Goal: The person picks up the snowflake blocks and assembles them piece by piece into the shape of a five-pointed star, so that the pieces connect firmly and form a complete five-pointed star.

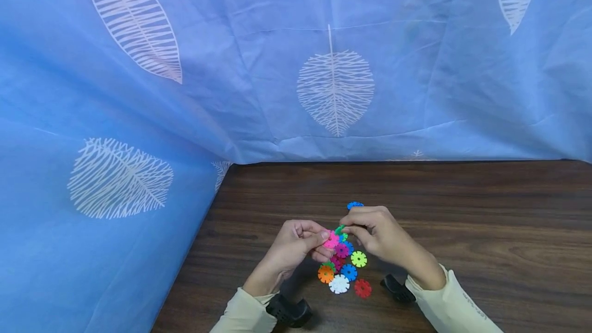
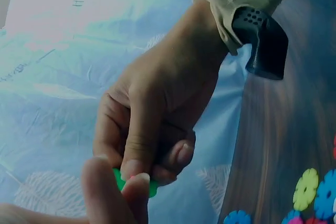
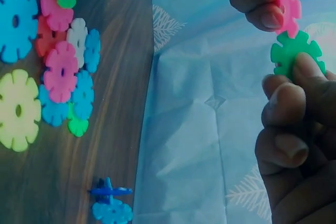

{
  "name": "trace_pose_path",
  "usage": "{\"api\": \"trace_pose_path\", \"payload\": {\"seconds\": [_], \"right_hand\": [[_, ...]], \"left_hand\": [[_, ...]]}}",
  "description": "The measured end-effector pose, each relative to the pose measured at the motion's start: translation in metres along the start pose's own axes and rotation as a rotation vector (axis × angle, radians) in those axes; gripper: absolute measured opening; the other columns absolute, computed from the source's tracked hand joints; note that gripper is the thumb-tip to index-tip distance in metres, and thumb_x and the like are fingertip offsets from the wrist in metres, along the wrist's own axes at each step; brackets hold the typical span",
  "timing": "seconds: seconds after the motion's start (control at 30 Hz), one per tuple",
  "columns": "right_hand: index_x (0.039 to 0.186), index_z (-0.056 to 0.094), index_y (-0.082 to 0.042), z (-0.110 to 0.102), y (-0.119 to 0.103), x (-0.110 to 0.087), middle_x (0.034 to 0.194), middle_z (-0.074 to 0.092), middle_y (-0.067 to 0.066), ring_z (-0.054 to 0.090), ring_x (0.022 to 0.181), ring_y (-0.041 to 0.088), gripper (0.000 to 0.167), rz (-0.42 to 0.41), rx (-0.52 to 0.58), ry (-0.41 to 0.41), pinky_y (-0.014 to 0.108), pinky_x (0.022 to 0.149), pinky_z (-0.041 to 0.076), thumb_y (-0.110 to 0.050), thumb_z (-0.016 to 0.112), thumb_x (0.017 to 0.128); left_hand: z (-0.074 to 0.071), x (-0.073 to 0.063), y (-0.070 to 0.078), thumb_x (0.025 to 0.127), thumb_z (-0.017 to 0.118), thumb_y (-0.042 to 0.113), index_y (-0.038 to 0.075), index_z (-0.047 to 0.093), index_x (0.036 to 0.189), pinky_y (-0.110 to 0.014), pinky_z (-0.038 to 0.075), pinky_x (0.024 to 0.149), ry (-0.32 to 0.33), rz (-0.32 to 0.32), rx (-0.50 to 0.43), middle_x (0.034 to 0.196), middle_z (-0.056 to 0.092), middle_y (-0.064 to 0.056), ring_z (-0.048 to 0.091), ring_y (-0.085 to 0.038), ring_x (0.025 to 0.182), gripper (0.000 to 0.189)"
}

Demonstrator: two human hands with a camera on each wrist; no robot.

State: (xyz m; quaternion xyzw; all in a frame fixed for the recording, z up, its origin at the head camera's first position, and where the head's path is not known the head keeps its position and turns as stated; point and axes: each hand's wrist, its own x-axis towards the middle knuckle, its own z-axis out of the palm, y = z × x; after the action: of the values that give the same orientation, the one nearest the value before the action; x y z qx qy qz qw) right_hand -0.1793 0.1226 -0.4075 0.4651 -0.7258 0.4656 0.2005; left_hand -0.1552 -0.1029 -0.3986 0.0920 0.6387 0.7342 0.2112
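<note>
Between finger and thumb my left hand (image 1: 296,245) pinches a pink notched disc (image 3: 289,11), flower-like with slots round its rim. My right hand (image 1: 379,233) pinches a green notched disc (image 3: 296,53) of the same kind. In the right wrist view the two discs meet edge to edge, the pink one turned partly side-on; whether their slots are engaged I cannot tell. Both hands are raised above the table. In the left wrist view fingers cover most of the green disc (image 2: 152,188).
Below the hands lies a loose pile of discs: yellow-green (image 1: 358,259), white (image 1: 339,284), orange (image 1: 326,274), red (image 1: 363,288) and several more. Behind the right hand sit joined blue discs (image 3: 111,211). Blue leaf-print cloth (image 1: 259,91) borders the brown wooden table (image 1: 485,209) at the back and left.
</note>
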Motion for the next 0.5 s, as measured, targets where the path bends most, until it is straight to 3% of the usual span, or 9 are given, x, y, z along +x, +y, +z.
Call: {"api": "trace_pose_path", "payload": {"seconds": [0.2,0.37,0.5], "right_hand": [[0.095,0.077,-0.006,0.0003,0.0000,-0.0015,0.077,0.065,-0.004,0.050,0.058,0.000,0.032,0.023,0.045,-0.026,0.013,0.051,0.046,0.023,0.069,0.084],[0.094,0.075,-0.004,0.0003,-0.0055,0.0001,0.080,0.067,-0.002,0.051,0.060,0.000,0.027,0.014,-0.012,-0.071,0.013,0.054,0.048,0.021,0.069,0.085],[0.101,0.072,-0.003,-0.0060,-0.0078,0.0006,0.078,0.064,-0.006,0.058,0.059,0.005,0.019,0.181,0.015,-0.168,0.019,0.054,0.053,0.014,0.066,0.093]], "left_hand": [[0.0039,0.0026,-0.0018,0.099,0.065,-0.004,-0.017,0.066,0.103,-0.027,0.063,0.064,0.023,-0.019,-0.029,0.082,0.076,-0.016,0.073,-0.011,0.063,0.014],[0.0004,0.0025,-0.0023,0.100,0.064,-0.002,-0.014,0.067,0.103,-0.028,0.063,0.067,0.007,-0.061,-0.009,0.086,0.076,-0.018,0.073,-0.011,0.065,0.013],[-0.0047,0.0029,-0.0025,0.102,0.062,0.001,-0.012,0.066,0.108,-0.031,0.064,0.070,-0.036,-0.062,-0.004,0.087,0.077,-0.018,0.074,-0.012,0.067,0.015]]}}
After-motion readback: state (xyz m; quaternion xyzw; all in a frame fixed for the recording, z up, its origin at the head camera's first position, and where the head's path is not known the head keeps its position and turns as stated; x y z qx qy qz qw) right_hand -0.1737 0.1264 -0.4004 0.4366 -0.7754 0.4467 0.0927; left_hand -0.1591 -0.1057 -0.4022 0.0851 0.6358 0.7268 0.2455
